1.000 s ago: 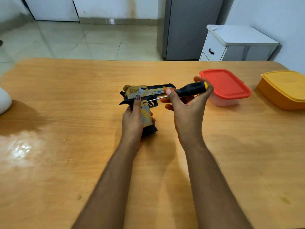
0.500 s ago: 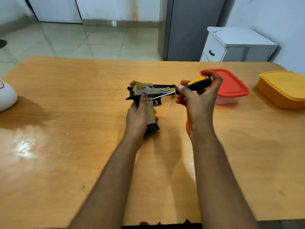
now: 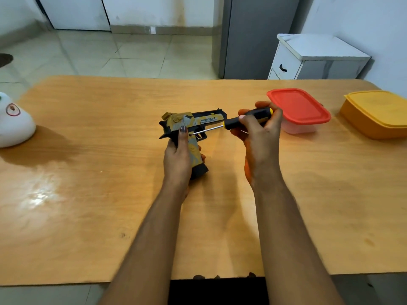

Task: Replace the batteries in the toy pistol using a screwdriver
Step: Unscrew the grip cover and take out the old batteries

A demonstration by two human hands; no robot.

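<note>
While gripped by the handle in the left hand (image 3: pixel 178 159), toy pistol (image 3: pixel 191 126) held above the wooden table (image 3: pixel 88 194), near its middle, barrel pointing right, butt toward the camera. Left thumb laid up along the near side of the grip, nail painted dark; other fingers wrapped round the far side, only their tips showing past the handle. Yellow, grey and black pattern on the body, small lettering along the slide, too fine to read. Right hand (image 3: pixel 259 139) closed round the black, yellow-tipped handle of a screwdriver (image 3: pixel 240 121), fingers curled over the top, thumb beneath. Thin metal shaft running down and left from that handle, tip at the side of the pistol just behind the trigger guard, right next to the left thumbnail; whether seated in a screw, impossible to say. Both forearms bare, reaching in from the near table edge.

Farther right on the table, a clear container with a red lid (image 3: pixel 297 107), just behind the right hand; well beyond it, at the right edge, a closed yellow-orange container (image 3: pixel 378 113). At the far left edge, a white rounded object (image 3: pixel 15 126) with a small round emblem, partly cut off. Behind the table, pale floor tiles, a grey fridge (image 3: pixel 253 36) and a small white cabinet (image 3: pixel 317 58) with a dark drawer handle.
</note>
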